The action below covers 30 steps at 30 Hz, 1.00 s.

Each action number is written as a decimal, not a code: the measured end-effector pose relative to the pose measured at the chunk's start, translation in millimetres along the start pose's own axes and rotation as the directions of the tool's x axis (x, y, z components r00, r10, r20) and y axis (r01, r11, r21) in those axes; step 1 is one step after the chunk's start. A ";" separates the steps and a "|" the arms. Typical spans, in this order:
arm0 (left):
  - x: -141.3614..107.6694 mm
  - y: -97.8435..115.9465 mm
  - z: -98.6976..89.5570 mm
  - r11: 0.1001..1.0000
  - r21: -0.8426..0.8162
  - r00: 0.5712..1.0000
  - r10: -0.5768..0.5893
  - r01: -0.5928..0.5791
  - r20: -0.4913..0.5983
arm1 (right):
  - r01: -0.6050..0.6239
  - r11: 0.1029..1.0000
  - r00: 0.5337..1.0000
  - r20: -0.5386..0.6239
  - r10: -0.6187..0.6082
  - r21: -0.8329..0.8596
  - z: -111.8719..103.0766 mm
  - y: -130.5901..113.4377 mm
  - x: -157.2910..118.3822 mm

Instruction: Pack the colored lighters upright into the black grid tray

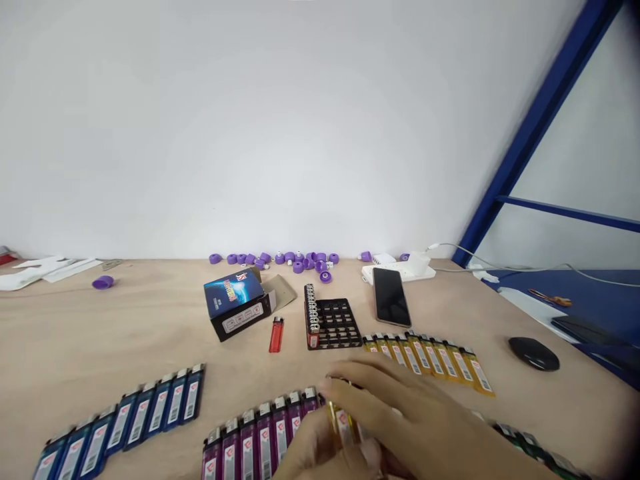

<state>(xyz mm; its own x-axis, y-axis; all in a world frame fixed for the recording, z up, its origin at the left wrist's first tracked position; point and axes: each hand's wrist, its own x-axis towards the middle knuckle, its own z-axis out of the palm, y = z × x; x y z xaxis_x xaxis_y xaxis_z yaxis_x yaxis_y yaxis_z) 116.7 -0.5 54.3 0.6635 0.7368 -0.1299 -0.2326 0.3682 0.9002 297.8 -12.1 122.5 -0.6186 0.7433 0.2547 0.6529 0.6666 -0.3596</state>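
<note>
A yellow lighter [343, 427] shows upright between my two hands at the front of the table; more may be hidden behind the fingers. My left hand [320, 450] is closed around its lower part. From the right, my right hand [410, 407] curls over it with the fingertips at its top. Left of the hands lies a row of purple lighters [265, 437]. Just beyond my right hand, a row of yellow lighters [433, 357] lies side by side. Behind the hands stands a black tray [340, 323], with red lighters [313, 320] filling its left column.
Blue lighters [143, 413] lie at the left, green lighters [535, 447] at the right front. A single red lighter [276, 335] lies beside an open blue box [240, 300]. Purple caps [299, 267] line the wall. A phone [391, 297], power strip [415, 268] and mouse [534, 353] are at right.
</note>
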 end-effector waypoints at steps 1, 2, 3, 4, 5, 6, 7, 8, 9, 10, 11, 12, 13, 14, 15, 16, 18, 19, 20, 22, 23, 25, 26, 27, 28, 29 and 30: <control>1.4 3.1 0.7 0.999 -0.043 1.000 -0.005 0.005 -0.014 | 0.023 1.000 1.000 0.016 -0.023 0.012 1.1 -3.5 11.3; 2.8 6.2 1.4 0.996 -0.084 0.999 -0.004 0.001 -0.032 | 0.024 0.999 0.999 0.033 -0.025 0.034 1.1 -4.8 20.5; 4.3 9.5 2.2 0.990 -0.143 0.998 -0.005 -0.003 -0.055 | 0.005 0.998 0.999 0.040 -0.008 0.065 0.0 -4.7 27.8; 6.0 13.0 2.7 0.980 -0.198 0.997 0.005 -0.021 -0.081 | -0.033 0.995 0.999 0.035 0.030 0.098 -1.9 -3.7 33.5; 7.8 16.7 2.9 0.970 -0.237 0.994 0.022 -0.048 -0.110 | -0.083 0.988 0.997 0.021 0.081 0.132 -4.6 -2.3 38.2; 9.7 20.5 2.8 0.965 -0.251 0.990 0.042 -0.075 -0.133 | -0.133 0.977 0.991 -0.011 0.137 0.164 -7.7 -0.5 42.2; 11.6 24.2 2.4 0.967 -0.233 0.987 0.066 -0.099 -0.145 | -0.179 0.963 0.981 -0.043 0.191 0.200 -10.8 1.4 45.9; 13.5 27.6 1.7 0.973 -0.198 0.984 0.091 -0.120 -0.150 | -0.217 0.946 0.968 -0.069 0.240 0.240 -13.6 3.6 49.5; 15.4 30.7 0.7 0.979 -0.149 0.982 0.115 -0.138 -0.151 | -0.246 0.927 0.957 -0.080 0.278 0.284 -15.8 6.0 52.9; 17.2 33.6 -0.6 0.984 -0.089 0.979 0.140 -0.154 -0.146 | -0.263 0.906 0.949 -0.078 0.304 0.331 -17.3 8.7 56.1; 19.1 36.4 -2.5 0.985 -0.021 0.977 0.167 -0.172 -0.134 | -0.276 0.884 0.943 -0.073 0.326 0.376 -18.0 12.0 59.0; 21.0 39.3 -5.1 0.981 0.051 0.974 0.194 -0.189 -0.117 | -0.285 0.864 0.938 -0.067 0.341 0.415 -18.2 16.0 61.5; 22.9 42.5 -8.6 0.971 0.131 0.972 0.214 -0.201 -0.100 | -0.289 0.848 0.933 -0.067 0.353 0.445 -17.9 20.8 63.6; 24.8 46.0 -13.2 0.951 0.231 0.969 0.232 -0.206 -0.090 | -0.288 0.835 0.928 -0.080 0.365 0.468 -17.3 26.4 65.2; 26.7 49.9 -18.7 0.911 0.355 0.963 0.256 -0.209 -0.089 | -0.284 0.826 0.919 -0.108 0.380 0.486 -16.4 33.0 66.5; 28.6 54.0 -25.3 0.836 0.509 0.950 0.295 -0.206 -0.100 | -0.280 0.820 0.905 -0.147 0.399 0.500 -15.2 40.4 67.5; 32.4 61.7 -40.1 0.587 0.796 0.909 0.398 -0.149 -0.124 | -0.288 0.818 0.864 -0.233 0.446 0.498 -11.5 56.5 69.5; 34.3 64.8 -47.6 0.453 0.885 0.888 0.443 -0.105 -0.121 | -0.303 0.824 0.845 -0.265 0.465 0.478 -8.6 64.3 70.5; 36.1 66.9 -54.6 0.356 0.932 0.878 0.466 -0.069 -0.113 | -0.320 0.834 0.837 -0.278 0.471 0.450 -4.8 71.4 71.6; 39.8 67.8 -65.9 0.252 0.967 0.886 0.456 -0.034 -0.088 | -0.341 0.857 0.852 -0.258 0.455 0.386 4.9 81.9 74.1; 41.4 66.5 -69.7 0.222 0.974 0.899 0.433 -0.036 -0.065 | -0.341 0.869 0.866 -0.238 0.439 0.359 10.6 85.2 75.2; 44.0 61.9 -74.0 0.133 0.990 0.928 0.373 -0.053 -0.001 | -0.330 0.885 0.887 -0.213 0.409 0.327 21.9 88.6 77.2; 44.9 59.4 -74.7 0.086 0.994 0.940 0.341 -0.063 0.030 | -0.324 0.893 0.895 -0.204 0.396 0.314 27.0 89.4 77.9; 45.5 57.1 -74.8 0.041 0.997 0.949 0.312 -0.070 0.054 | -0.318 0.899 0.902 -0.196 0.385 0.301 31.3 90.0 78.4; 45.8 55.3 -74.5 0.000 0.997 0.955 0.289 -0.074 0.071 | -0.314 0.904 0.907 -0.189 0.376 0.291 34.8 90.5 78.7; 45.8 54.3 -74.0 -0.036 0.997 0.958 0.274 -0.073 0.080 | -0.310 0.908 0.912 -0.183 0.368 0.282 37.4 91.0 78.9; 45.7 53.9 -73.5 -0.064 0.996 0.961 0.265 -0.068 0.083 | -0.307 0.912 0.916 -0.176 0.361 0.273 39.3 91.6 79.0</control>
<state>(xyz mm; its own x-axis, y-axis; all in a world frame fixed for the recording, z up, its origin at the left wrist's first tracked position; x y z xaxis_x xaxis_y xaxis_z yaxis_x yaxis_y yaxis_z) 82.2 94.7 66.3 0.6348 0.7583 0.1482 0.6775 -0.6385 0.3651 291.6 105.4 74.5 -0.2533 0.9313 0.2617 0.6657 0.3641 -0.6514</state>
